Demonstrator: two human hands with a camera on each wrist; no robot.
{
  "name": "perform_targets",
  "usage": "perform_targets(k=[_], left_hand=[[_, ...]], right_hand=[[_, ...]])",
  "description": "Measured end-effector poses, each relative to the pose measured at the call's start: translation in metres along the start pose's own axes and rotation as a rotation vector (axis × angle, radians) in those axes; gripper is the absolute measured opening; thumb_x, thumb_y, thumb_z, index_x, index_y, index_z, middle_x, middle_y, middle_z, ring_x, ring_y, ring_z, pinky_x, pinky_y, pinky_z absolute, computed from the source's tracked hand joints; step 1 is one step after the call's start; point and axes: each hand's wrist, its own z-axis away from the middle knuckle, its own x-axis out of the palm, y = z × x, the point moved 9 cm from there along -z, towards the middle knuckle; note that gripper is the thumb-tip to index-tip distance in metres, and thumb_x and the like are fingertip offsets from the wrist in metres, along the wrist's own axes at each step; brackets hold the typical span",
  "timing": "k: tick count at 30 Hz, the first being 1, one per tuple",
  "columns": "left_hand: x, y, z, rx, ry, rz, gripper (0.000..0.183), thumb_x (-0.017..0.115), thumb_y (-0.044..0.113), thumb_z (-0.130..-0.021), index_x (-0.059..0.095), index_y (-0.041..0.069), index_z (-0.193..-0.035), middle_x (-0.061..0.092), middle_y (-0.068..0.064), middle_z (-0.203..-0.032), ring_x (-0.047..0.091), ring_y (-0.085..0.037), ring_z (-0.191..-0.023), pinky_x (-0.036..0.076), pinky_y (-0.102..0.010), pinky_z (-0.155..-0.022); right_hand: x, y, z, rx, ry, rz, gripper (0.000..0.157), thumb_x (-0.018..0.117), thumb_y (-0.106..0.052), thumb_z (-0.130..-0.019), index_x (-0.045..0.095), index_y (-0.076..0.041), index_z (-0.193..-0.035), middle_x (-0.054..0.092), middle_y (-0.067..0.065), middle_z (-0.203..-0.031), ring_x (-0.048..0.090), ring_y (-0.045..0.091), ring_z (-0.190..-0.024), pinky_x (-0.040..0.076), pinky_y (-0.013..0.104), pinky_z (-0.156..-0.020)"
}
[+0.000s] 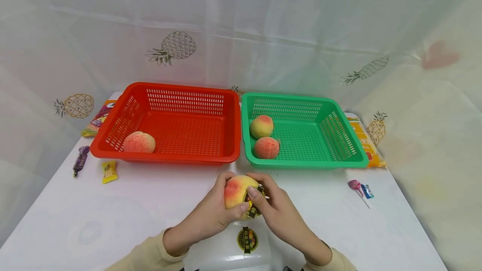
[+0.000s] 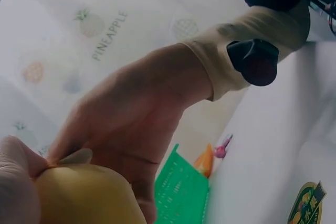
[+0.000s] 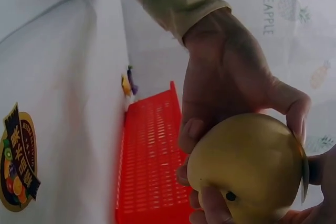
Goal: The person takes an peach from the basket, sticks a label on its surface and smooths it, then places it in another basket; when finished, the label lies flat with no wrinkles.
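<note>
Both hands hold a yellow peach (image 1: 234,189) with a red blush, above the near middle of the table. My left hand (image 1: 212,210) grips it from the left, thumb across its near side. From the right, my right hand (image 1: 278,204) holds the fruit with its fingers behind and its thumb on a black-and-gold round sticker (image 1: 253,209). In the right wrist view, a thin pale edge of the sticker (image 3: 304,179) stands out from the peach's side. Under the hands lies a glossy white sticker sheet (image 1: 214,248) bearing another such sticker (image 1: 247,239).
Behind the hands stand a red basket (image 1: 162,157) with one peach (image 1: 139,142) and a green basket (image 1: 308,164) with two peaches (image 1: 261,126). Purple (image 1: 80,160) and yellow candies (image 1: 109,172) lie left, a lollipop (image 1: 355,186) right. Snack bags (image 1: 367,145) sit beside the baskets.
</note>
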Motion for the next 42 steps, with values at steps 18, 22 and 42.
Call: perform_targets(k=[18, 22, 42], left_hand=[[0.003, -0.002, -0.005, -0.02, -0.187, 0.129, 0.049, 0.056, 0.034, -0.085, 0.029, 0.04, -0.126, 0.043, -0.005, -0.114, 0.051, -0.022, -0.095, 0.046, -0.032, -0.071], [-0.002, 0.001, -0.008, -0.007, -0.175, 0.1, 0.045, 0.057, 0.032, -0.085, 0.033, 0.039, -0.123, 0.041, -0.004, -0.113, 0.049, -0.022, -0.09, 0.045, -0.032, -0.062], [0.002, -0.011, -0.009, -0.112, -0.122, 0.206, 0.038, 0.046, 0.042, -0.09, 0.032, 0.027, -0.122, 0.048, -0.012, -0.099, 0.049, -0.02, -0.073, 0.04, -0.028, -0.057]], right_hand=[[-0.011, 0.008, 0.001, 0.094, 0.044, -0.068, 0.034, 0.026, -0.041, -0.096, 0.048, -0.033, -0.12, 0.053, -0.01, -0.116, 0.051, 0.009, -0.104, 0.045, 0.031, -0.083], [-0.004, 0.006, 0.002, 0.077, -0.014, -0.104, 0.031, 0.035, -0.035, -0.095, 0.041, -0.033, -0.126, 0.046, -0.009, -0.125, 0.044, 0.01, -0.115, 0.04, 0.032, -0.091], [0.013, -0.01, 0.006, 0.045, -0.208, -0.188, 0.063, 0.062, -0.022, -0.084, 0.025, -0.026, -0.134, 0.038, 0.0, -0.125, 0.051, 0.021, -0.103, 0.045, 0.031, -0.085]])
